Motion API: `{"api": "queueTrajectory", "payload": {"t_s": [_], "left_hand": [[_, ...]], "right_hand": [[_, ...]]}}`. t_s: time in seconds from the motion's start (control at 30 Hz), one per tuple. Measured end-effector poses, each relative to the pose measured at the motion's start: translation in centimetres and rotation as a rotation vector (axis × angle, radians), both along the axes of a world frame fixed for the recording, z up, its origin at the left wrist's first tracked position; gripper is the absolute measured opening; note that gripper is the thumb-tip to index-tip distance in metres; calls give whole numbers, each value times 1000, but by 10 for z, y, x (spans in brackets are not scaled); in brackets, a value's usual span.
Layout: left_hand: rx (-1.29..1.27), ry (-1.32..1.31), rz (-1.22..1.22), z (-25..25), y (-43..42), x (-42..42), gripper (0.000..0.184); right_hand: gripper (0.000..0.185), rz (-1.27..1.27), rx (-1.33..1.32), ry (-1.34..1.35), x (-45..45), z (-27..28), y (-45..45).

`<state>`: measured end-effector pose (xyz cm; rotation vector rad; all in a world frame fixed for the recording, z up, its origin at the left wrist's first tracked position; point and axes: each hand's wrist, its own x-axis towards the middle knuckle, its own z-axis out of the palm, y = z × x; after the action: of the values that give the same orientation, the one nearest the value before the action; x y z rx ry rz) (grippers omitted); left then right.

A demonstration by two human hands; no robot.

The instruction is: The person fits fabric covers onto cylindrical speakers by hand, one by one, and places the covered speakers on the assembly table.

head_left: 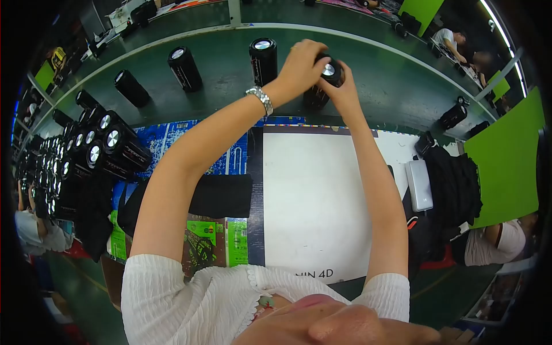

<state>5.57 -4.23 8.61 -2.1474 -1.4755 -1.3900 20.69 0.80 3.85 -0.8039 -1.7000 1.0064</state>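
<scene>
On the far side, my left hand and right hand grasp a black cylinder with a shiny silver disc end.

- Black cylinder: held, partly covered; located at 1 o'clock from the centre of view.
- Pose: roughly upright, bright silver disc uppermost.
- Base contact: cannot be determined.

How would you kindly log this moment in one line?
left hand: at black cylinder | right hand: around same cylinder's top | nearby: second cylinder, upright on green surface
</scene>
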Motion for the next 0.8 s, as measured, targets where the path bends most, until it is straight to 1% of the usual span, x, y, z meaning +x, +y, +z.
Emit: {"api": "queueTrajectory", "payload": {"t_s": [0.03,0.07,0.1,0.13,0.17,0.23,0.27,0.33,0.43,0.47,0.57,0.63,0.7,0.73,0.8], "left_hand": [[-80,-99,51,3,4,-2,37],[-429,-111,71,15,5,-7,45],[-660,-409,-205,14,11,-14,45],[-758,-596,-255,17,10,-18,45],[-853,-781,-306,23,9,-21,45],[-839,-655,-259,22,13,-25,36],[-847,-606,-258,23,13,-23,33],[-859,-550,-275,25,21,-22,25],[-452,-106,-204,26,31,-19,22],[-201,54,-187,29,31,-16,21],[128,229,-214,41,24,2,19],[-126,58,-211,46,13,13,18],[-284,-78,-282,54,3,25,18],[-313,-59,-312,54,0,29,20],[-336,-106,-333,43,6,23,20]], "right_hand": [[94,9,-43,27,2,2,-3],[96,22,-84,54,3,5,-6],[99,39,-123,82,4,9,-8],[102,92,-143,69,8,16,-12],[100,101,-151,103,7,14,-10],[98,111,-168,170,7,10,-9],[92,152,-253,225,8,14,-12],[89,143,-248,221,7,20,-16],[86,120,-202,207,7,21,-18],[85,93,-192,198,7,19,-17],[81,-4,-164,108,13,21,-17],[77,-88,-152,72,14,18,-15],[74,-200,-134,83,15,13,0],[74,-206,-86,92,16,12,6],[74,-136,-109,69,21,6,11]]}}
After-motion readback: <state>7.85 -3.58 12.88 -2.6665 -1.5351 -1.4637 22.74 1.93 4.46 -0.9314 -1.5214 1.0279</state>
